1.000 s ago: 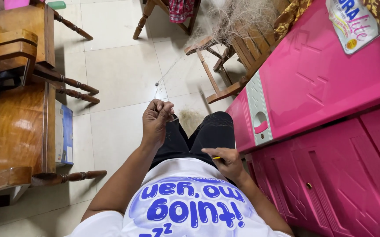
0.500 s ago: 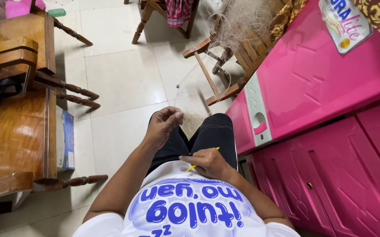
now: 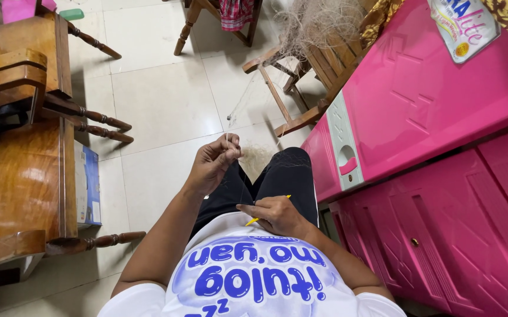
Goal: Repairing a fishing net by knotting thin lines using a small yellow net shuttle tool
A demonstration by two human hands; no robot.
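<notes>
Left hand (image 3: 214, 162) raised over the lap, fingers pinched shut on a fine strand of net (image 3: 248, 105) — the line runs up toward 12 o'clock to the tangled bundle (image 3: 318, 23) draped on the wooden chair (image 3: 301, 76). Right hand (image 3: 274, 214) rests on the thigh, closed on a yellow netting needle (image 3: 268, 211). Judging by the bundle, most of the net is unworked — mid-stitch, far from done.

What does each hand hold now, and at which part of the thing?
The left hand pinches thin netting thread at its near end, between the fingertips. The right hand grips a slim yellow tool around its middle; both ends stick out.
</notes>
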